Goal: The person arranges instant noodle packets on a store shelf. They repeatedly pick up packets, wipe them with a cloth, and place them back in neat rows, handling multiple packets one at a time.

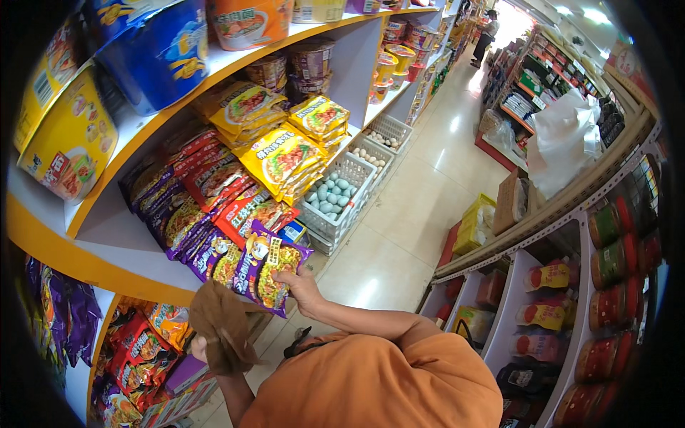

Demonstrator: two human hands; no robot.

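A purple packet of instant noodles (pixel 272 267) is pinched in my right hand (pixel 301 286), thumb on its printed front, at the front edge of the shelf. A brown cloth (pixel 222 326) hangs from my left hand (pixel 200 348), which it partly hides, just left of that packet. Beyond the held packet, more purple noodle packets (pixel 182 222) lie in overlapping rows on the shelf, beside red packets (pixel 217 176) and stacks of yellow packets (pixel 283 155).
Noodle tubs, one a large blue bucket (pixel 152 59), stand on the upper shelf (pixel 235 53). Grey plastic crates (pixel 334 230) with eggs sit on the floor by the aisle. Shelves of jars (pixel 604 310) line the right. A person (pixel 484 40) stands far down the aisle.
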